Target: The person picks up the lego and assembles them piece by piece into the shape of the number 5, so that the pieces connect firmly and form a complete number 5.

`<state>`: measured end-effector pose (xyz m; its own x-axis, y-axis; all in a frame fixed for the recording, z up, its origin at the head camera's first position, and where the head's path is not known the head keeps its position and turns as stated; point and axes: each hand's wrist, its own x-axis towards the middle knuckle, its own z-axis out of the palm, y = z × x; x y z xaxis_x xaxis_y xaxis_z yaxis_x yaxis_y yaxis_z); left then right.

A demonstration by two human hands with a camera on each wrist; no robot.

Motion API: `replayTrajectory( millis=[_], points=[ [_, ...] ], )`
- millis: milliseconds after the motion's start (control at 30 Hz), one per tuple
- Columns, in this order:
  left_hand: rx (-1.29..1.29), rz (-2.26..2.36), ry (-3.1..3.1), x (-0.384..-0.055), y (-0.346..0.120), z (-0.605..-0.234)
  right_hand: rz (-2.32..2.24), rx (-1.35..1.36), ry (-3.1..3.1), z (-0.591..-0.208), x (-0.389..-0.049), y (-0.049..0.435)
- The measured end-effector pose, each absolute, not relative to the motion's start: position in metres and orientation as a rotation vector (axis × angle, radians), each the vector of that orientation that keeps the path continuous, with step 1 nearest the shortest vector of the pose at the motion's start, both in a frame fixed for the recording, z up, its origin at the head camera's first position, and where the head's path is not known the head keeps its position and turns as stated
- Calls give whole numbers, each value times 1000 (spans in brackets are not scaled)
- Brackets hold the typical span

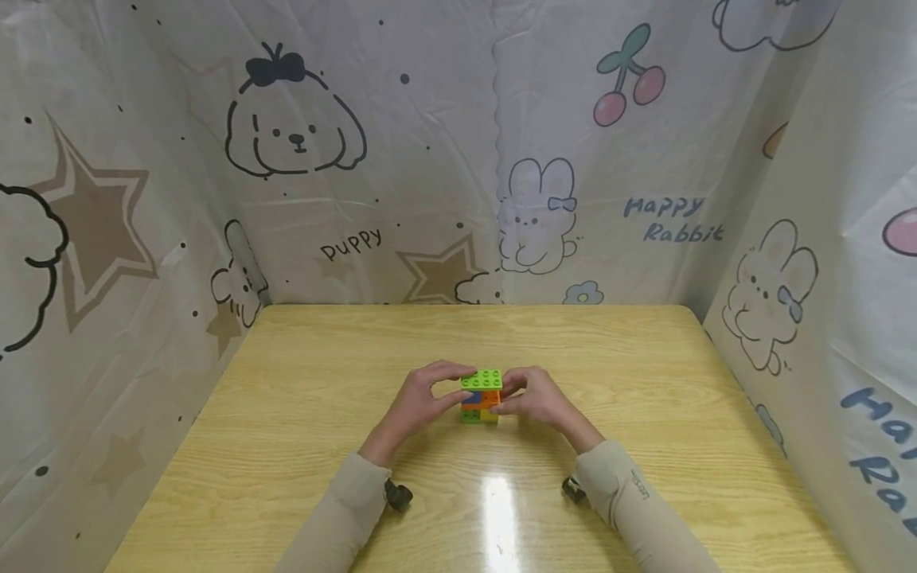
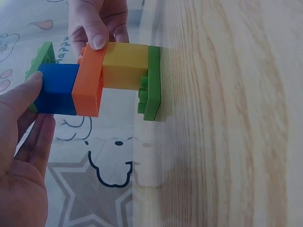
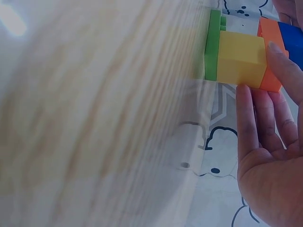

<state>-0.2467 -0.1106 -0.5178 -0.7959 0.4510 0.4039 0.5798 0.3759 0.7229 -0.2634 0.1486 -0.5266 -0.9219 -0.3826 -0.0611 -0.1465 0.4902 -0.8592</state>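
Note:
A stack of toy building bricks stands on the wooden table. From bottom to top come a green plate (image 2: 154, 90), a yellow brick (image 2: 125, 66), an orange plate (image 2: 88, 90), a blue brick (image 2: 57, 90) and a studded green plate (image 1: 487, 380). The yellow and blue bricks sit at opposite sides, so the stack is stepped. My left hand (image 1: 424, 395) grips the top part, thumb on the blue brick and other fingers behind. From the other side my right hand (image 1: 537, 398) pinches the orange plate, its thumb on the near face and fingertips by the yellow brick.
The light wooden table (image 1: 329, 350) is walled by a printed cloth (image 1: 430, 119) at the back and both sides. A dark wrist camera (image 1: 398, 496) shows below the left sleeve, another wrist camera (image 1: 572, 489) by the right sleeve.

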Motion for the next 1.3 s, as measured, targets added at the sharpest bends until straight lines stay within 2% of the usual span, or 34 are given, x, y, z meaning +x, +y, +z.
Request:
replayTrajectory(
  millis=[633, 1300],
  points=[
    [-982, -1452, -2413, -245, -110, -518, -1414, -473, 2494, -527, -262, 148],
    [-865, -1418, -2446, -254, -102, -523, -1422, -502, 2505, -528, -261, 148]
  ],
)
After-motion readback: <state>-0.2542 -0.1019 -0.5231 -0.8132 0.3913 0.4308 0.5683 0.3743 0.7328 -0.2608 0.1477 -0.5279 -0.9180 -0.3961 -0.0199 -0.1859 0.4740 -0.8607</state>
